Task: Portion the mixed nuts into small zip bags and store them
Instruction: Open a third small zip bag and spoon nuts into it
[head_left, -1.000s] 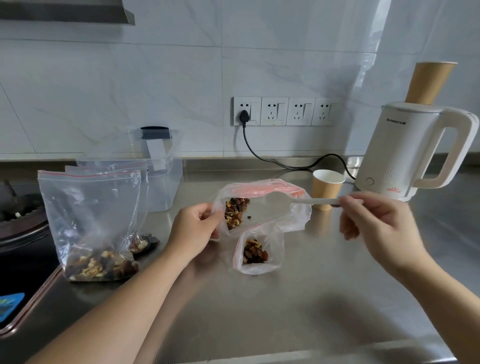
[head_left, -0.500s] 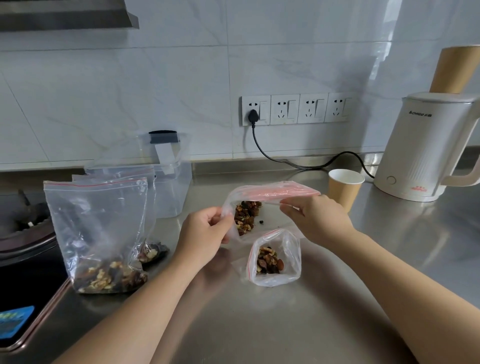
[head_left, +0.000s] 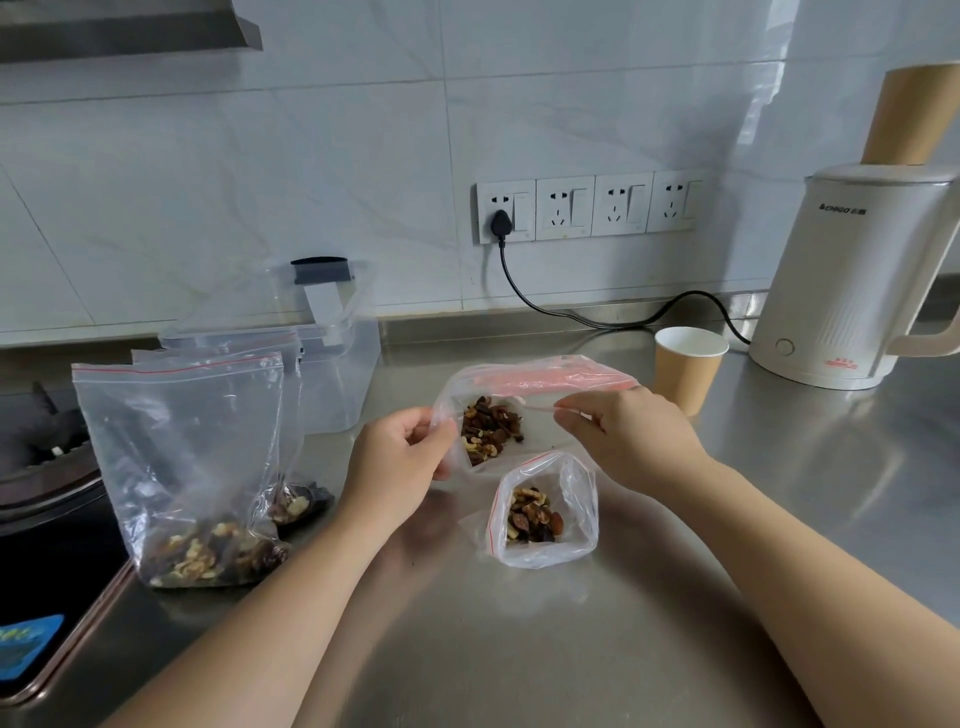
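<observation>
Left hand (head_left: 402, 457) pinches the source bag (head_left: 498, 415) at its left edge; right hand (head_left: 631, 439) fingers pinch its front lip. Bag is held over the desk (head_left: 519, 649) middle. Open small zip bag (head_left: 543, 512) stands just below, unsupported. Risk: a tilt spills nuts past its narrow mouth, or it topples. Zip seal state unclear through the plastic; kettle (head_left: 852, 291) cut off at right.

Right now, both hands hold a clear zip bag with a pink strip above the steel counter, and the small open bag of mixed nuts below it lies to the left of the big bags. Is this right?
Not quite. The head view shows the small open bag of mixed nuts to the right of the big bags, not the left. The rest holds: the left hand and right hand hold the clear zip bag with a pink strip above the steel counter.
</observation>
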